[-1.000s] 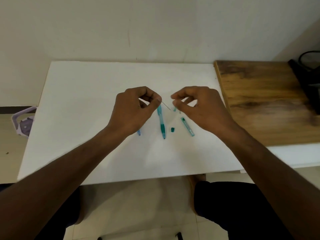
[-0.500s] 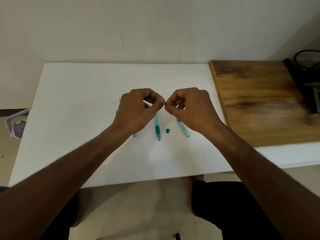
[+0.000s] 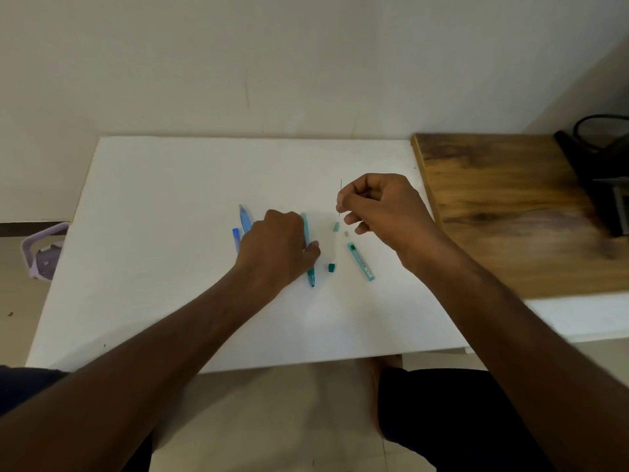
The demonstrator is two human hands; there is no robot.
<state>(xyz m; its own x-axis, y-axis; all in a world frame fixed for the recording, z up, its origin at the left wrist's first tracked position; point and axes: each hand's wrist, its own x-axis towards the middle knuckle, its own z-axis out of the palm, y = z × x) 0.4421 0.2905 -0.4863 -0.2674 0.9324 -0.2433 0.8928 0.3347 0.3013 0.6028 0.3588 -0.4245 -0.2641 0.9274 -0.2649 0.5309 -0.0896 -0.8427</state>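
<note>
Near the middle of the white counter (image 3: 163, 206), the left hand (image 3: 275, 247) lies over the teal pencil (image 3: 311, 272), fingers curled round its barrel and thumb against it; the tip points to the near edge. The right hand (image 3: 384, 209), raised toward the right edge, pinches a thin lead (image 3: 341, 185) upright between thumb and forefinger. A lead case (image 3: 361, 261) and a small teal cap (image 3: 331, 267) lie between the hands. A blue pencil (image 3: 244, 218) lies just left of the left hand.
</note>
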